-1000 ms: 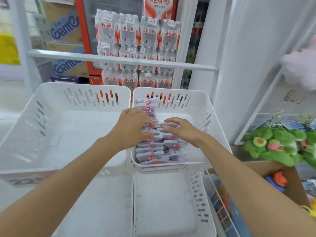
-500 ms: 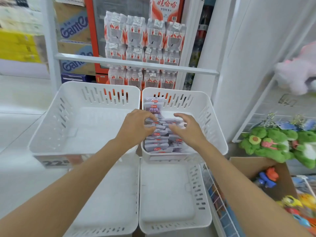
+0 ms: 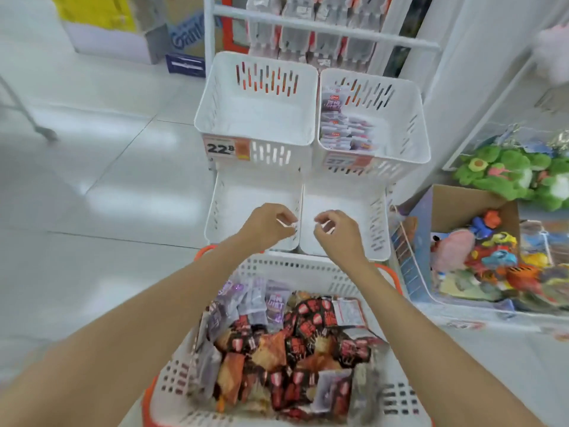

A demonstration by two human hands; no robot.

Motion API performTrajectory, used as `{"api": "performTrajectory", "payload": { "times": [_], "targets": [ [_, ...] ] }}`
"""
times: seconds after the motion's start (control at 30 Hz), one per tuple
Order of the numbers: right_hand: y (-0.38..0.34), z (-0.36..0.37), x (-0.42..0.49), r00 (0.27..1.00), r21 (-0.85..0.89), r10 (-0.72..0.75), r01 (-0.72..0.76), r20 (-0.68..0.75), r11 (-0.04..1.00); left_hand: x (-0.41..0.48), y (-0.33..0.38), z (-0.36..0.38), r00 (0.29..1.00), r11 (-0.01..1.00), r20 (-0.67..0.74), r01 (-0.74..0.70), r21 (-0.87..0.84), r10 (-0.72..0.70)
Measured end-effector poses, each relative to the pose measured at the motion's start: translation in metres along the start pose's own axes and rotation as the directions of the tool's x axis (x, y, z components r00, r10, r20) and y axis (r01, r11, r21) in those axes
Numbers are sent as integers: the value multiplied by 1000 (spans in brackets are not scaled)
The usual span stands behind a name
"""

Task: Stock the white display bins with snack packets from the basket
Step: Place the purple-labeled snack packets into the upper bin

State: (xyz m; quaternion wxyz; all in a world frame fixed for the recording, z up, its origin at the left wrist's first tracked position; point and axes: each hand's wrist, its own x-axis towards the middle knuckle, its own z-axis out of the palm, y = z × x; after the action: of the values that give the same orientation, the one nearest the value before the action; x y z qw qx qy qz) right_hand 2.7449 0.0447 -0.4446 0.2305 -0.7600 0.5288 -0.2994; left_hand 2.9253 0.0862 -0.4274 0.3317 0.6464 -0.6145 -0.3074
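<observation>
Now our left hand (image 3: 266, 224) and right hand (image 3: 337, 231), fingers loosely curled on nothing, hover just beyond the far rim of the white slotted orange-trimmed plastic basket (image 3: 295, 266), whose jumbled black-red and purple snack packets (image 3: 292, 343) lie below, equally near both.

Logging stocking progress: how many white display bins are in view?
4: upper-left bin, upper-right bin with packets, lower-left bin and lower-right bin in front, below them. Others beneath may be hidden.
</observation>
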Motion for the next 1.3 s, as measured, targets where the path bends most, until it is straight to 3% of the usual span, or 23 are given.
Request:
{"api": "performTrajectory", "payload": {
  "times": [0.13, 0.2, 0.3, 0.4, 0.47, 0.53, 0.6, 0.7, 0.8, 0.87, 1.0, 1.1, 1.17, 1.3],
  "targets": [
    [22, 61, -56, 911, 3, 193, -208, 365, 978, -61, -66, 5, 987, 966, -8, 154, -208, -159],
    [30, 91, -74, 853, -73, 205, -194, 481, 978, -86, -93, 3, 963, 912, -30, 244, -329, -268],
    [33, 135, -89, 773, -124, 150, -93, 617, 988, -108, -120, -1, 931, 888, -35, 336, -313, -364],
    [41, 169, -86, 712, -244, 48, 177, 701, 953, -115, -132, -10, 914, 892, -45, 381, -243, -402],
    [50, 178, -83, 723, -344, -35, 370, 690, 863, -116, -139, -15, 911, 896, -61, 386, -219, -407],
    [55, 172, -81, 763, -351, -148, 449, 630, 822, -117, -142, -17, 903, 887, -70, 398, -234, -423],
    [49, 155, -80, 845, -247, -187, 347, 500, 905, -115, -141, -14, 897, 877, -77, 402, -261, -434],
    [30, 123, -67, 925, 36, -22, 9, 380, 999, -105, -128, 3, 902, 843, -3, 401, -358, -431],
    [17, 103, -60, 835, 279, 74, -263, 545, 924, -96, -119, 22, 895, 807, 248, 442, -392, -371],
    [20, 99, -59, 776, 278, 91, -329, 624, 903, -94, -122, 31, 865, 776, 331, 490, -397, -377],
    [49, 104, -62, 775, 283, 272, -496, 570, 821, -97, -135, 29, 848, 734, 159, 520, -437, -506],
    [71, 123, -75, 672, 62, 392, -546, 628, 836, -103, -142, 21, 812, 610, 212, 557, -564, -544],
    [73, 138, -88, 625, 27, 430, -586, 652, 810, -108, -144, 16, 798, 587, 251, 580, -564, -547],
    [68, 158, -99, 695, 141, 480, -634, 535, 760, -114, -151, 13, 780, 561, 293, 609, -561, -554]
  ]
}}
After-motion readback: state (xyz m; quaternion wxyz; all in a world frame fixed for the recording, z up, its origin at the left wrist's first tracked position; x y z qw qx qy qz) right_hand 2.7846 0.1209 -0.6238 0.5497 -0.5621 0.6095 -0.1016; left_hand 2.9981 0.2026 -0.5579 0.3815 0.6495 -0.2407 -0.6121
